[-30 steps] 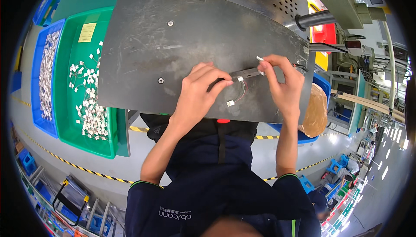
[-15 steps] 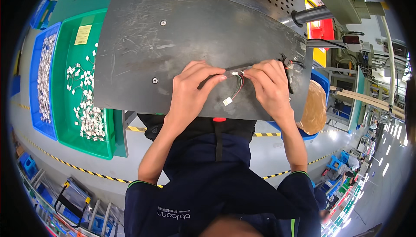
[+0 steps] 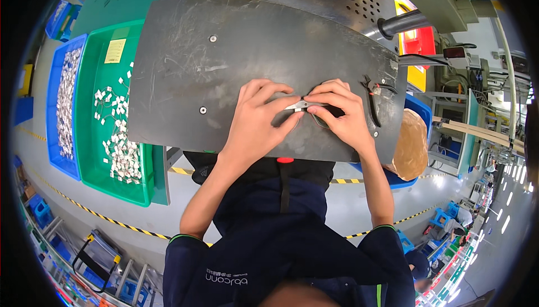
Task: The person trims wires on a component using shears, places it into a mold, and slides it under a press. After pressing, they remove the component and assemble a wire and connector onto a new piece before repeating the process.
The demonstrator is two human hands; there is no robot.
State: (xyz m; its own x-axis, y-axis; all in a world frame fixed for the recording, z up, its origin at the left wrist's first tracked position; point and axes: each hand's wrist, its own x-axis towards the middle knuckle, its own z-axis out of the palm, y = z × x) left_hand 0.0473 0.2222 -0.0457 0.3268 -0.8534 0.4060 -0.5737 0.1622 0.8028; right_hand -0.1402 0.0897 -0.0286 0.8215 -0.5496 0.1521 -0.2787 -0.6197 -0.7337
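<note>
Above the near part of a dark grey work board (image 3: pixel 185 77), my two hands meet fingertip to fingertip. My left hand (image 3: pixel 255 119) is closed in a pinch on a slim silvery metal piece (image 3: pixel 295 105), whose kind I cannot make out. At my right hand's (image 3: pixel 342 110) closed fingertips, a wire harness (image 3: pixel 321 122) with thin wires is gripped. One white connector (image 3: pixel 298 110) of it shows between the hands, just under the metal piece. The harness's other end is hidden by my right fingers.
Black-handled pliers (image 3: pixel 373 102) lie on the board right of my right hand. To the left stand a green bin (image 3: pixel 101 166) with several white-connector harnesses and a blue bin (image 3: pixel 59 164) full of small parts. A blue container with brown paper (image 3: pixel 411 144) sits at the right.
My hands have come closer together, and the silvery metal piece now shows between them. The hanging white connector has gone from view below the fingers. The view has shifted slightly.
</note>
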